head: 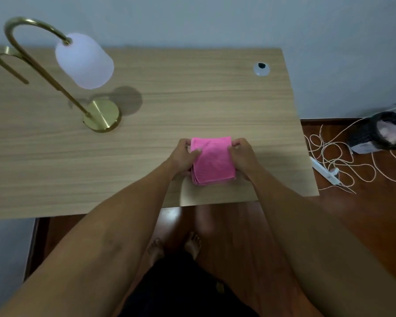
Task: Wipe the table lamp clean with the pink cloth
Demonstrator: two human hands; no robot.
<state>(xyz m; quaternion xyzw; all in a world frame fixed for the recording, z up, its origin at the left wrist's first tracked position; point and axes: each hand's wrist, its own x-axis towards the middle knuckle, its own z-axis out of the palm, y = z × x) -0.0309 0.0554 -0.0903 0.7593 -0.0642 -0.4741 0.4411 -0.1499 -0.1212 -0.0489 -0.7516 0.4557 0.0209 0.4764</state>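
1. Pale wood-grain desk (192,106) stood against a grey-blue wall, and I looked down on it from above.
2. Near the desk's front edge, right of centre, lay the folded pink cloth (212,162), a thick square of several layers.
3. My left hand (184,156) was closed on the cloth's left side and my right hand (244,156) on its right side, fingers curled over the edges, thumbs on top.
4. I judged the cloth soft, light and limp, so it needed gripping as a bunched pad or the layers would fall open.
5. Far to the left stood the table lamp (62,72), well apart from the cloth: a round brass base (102,115), a slim brass stem arching over, and a frosted white shade (85,61) hanging from it.
6. The shade looked fragile and the lamp top-heavy; I reckoned one hand should steady the base or stem while the other wiped.
7. Nothing lay between the cloth and the lamp; a cable grommet (261,69) sat far right on the desk.
8. On the floor to the right were tangled cords (338,156), a power strip (325,170) and a dark bin (382,133), all out of my way.
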